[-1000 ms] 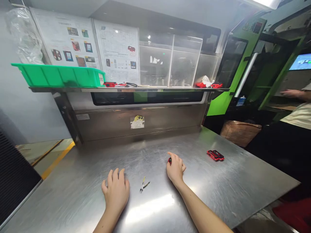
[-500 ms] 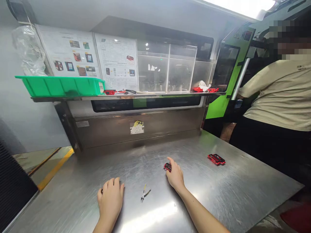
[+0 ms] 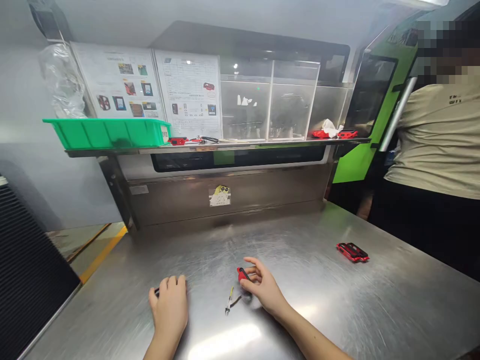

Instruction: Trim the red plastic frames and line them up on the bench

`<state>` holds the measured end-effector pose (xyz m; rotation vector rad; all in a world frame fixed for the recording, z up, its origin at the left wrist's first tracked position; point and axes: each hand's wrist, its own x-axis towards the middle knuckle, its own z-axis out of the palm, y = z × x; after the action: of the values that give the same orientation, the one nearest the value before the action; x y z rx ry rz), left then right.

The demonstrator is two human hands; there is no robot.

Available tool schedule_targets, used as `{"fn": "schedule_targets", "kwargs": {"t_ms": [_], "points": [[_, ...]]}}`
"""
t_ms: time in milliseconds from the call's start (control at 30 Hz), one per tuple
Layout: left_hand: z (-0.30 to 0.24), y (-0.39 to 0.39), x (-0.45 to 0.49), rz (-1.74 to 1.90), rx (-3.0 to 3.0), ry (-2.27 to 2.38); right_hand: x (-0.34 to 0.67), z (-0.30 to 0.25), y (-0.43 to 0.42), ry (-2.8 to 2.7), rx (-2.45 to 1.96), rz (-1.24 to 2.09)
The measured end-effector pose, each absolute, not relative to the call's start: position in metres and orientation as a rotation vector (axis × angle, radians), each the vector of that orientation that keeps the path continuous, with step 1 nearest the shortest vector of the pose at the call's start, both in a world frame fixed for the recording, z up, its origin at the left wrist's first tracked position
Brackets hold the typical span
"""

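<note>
My right hand rests on the steel table with its fingers curled round a small red and black part, lifted slightly off the surface. Small cutting pliers lie on the table just left of that hand. My left hand lies palm down further left, fingers together, with a small dark object peeking out under its fingertips. A second red and black part lies alone on the table to the right.
A shelf above the table carries a green bin, red parts, tools and clear plastic boxes. Instruction sheets hang behind. A person in a beige shirt stands at the right by a green machine.
My right hand has drawn the red part toward me and left, closer to the pliers, and gripped it. My left hand slid slightly back. The person at the right has stepped closer.
</note>
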<state>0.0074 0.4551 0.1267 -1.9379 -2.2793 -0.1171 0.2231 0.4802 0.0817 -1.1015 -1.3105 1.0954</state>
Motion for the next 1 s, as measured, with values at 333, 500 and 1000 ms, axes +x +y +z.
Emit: {"fn": "schedule_targets", "kwargs": {"t_ms": [333, 500, 1000], "points": [[0.118, 0.452, 0.025, -0.279, -1.839, -2.191, 0.216, 0.079, 0.465, -1.293, -0.979, 1.273], [0.121, 0.455, 0.011, -0.176, -1.799, -2.444, 0.214, 0.076, 0.463, -1.332, -1.014, 1.263], [0.119, 0.455, 0.011, -0.2, -1.808, -2.493, 0.212, 0.075, 0.457, -1.389, -1.093, 1.222]]}}
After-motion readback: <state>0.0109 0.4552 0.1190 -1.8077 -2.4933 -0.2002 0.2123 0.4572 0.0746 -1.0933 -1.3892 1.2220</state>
